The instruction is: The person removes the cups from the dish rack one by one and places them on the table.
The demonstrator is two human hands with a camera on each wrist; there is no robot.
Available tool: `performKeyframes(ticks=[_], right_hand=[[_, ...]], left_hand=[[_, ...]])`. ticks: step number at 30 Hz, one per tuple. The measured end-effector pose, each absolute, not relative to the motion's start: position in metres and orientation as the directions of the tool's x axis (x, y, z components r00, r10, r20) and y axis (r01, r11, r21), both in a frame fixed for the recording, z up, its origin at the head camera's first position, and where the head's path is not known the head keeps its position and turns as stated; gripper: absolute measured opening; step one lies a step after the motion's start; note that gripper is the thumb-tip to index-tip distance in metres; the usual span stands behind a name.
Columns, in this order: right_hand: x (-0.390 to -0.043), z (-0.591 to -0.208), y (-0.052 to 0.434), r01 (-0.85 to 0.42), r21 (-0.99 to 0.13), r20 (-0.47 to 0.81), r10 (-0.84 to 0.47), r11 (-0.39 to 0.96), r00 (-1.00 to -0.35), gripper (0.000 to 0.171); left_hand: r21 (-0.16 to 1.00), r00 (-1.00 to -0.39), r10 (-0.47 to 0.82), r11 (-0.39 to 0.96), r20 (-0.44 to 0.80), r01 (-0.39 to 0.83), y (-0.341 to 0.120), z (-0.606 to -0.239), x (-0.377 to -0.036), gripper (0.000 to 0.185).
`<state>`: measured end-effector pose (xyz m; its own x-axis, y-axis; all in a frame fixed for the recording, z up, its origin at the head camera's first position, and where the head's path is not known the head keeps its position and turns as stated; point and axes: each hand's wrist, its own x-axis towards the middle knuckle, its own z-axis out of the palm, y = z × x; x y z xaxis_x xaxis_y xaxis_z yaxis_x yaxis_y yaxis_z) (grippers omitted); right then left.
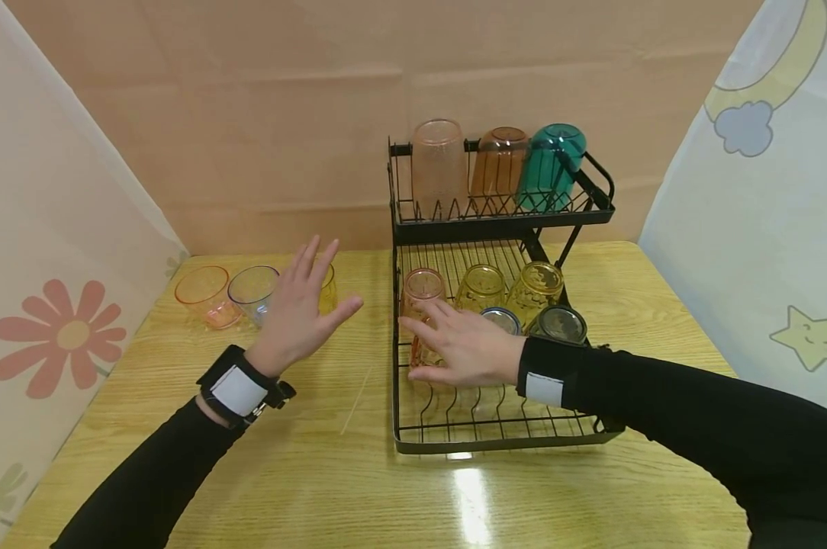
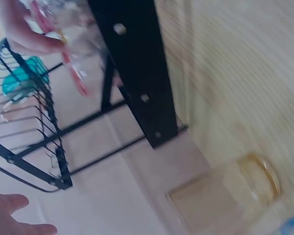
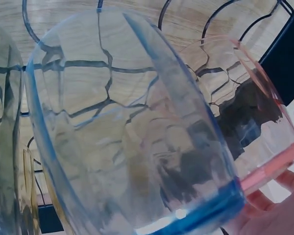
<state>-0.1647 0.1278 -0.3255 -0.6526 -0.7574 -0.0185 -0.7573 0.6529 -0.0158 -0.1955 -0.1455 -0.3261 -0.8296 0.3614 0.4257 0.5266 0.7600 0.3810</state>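
My left hand [image 1: 297, 316] is raised over the table with its fingers spread, holding nothing. Close behind it is a yellow glass [image 1: 328, 290], partly hidden; a blue-rimmed glass [image 1: 252, 290] and an orange-rimmed glass [image 1: 204, 293] stand to its left. On the rack's lower tier my right hand [image 1: 464, 347] has thumb and fingers around the base of an upside-down pink glass [image 3: 259, 117], mostly covered in the head view. Next to that glass sits an upturned blue-tinted glass [image 3: 132, 127], followed by a grey one [image 1: 560, 326].
The black two-tier rack [image 1: 510, 442] stands on a wooden table [image 1: 317, 480]. Behind the right hand are a pink glass [image 1: 423, 286] and two yellow glasses [image 1: 482, 286]. Above are clear pink [image 1: 439, 164], brown [image 1: 501, 164] and teal [image 1: 554, 164] glasses.
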Motion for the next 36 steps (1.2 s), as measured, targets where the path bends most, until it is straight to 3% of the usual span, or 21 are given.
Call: performKeyframes(ticks=[14,24,36], right_hand=[[-0.176,-0.342,0.125,-0.752,0.017,0.029,-0.752,0.659,-0.659,0.06],[-0.178,-0.345,0.125,-0.782,0.121,0.12,-0.791,0.611,-0.599,0.051],[-0.177,-0.32,0.122,-0.81,0.112,0.172,-0.815,0.575,-0.554,0.046]], left_hand=[[0.662,-0.859,0.43,0.562,0.279,0.496,-0.12,-0.332,-0.17,0.072],[0.762,-0.858,0.455,0.459,0.24,0.456,-0.108,-0.338,-0.159,0.064],[0.881,-0.867,0.469,0.321,0.17,0.347,-0.114,-0.343,-0.145,0.06]])
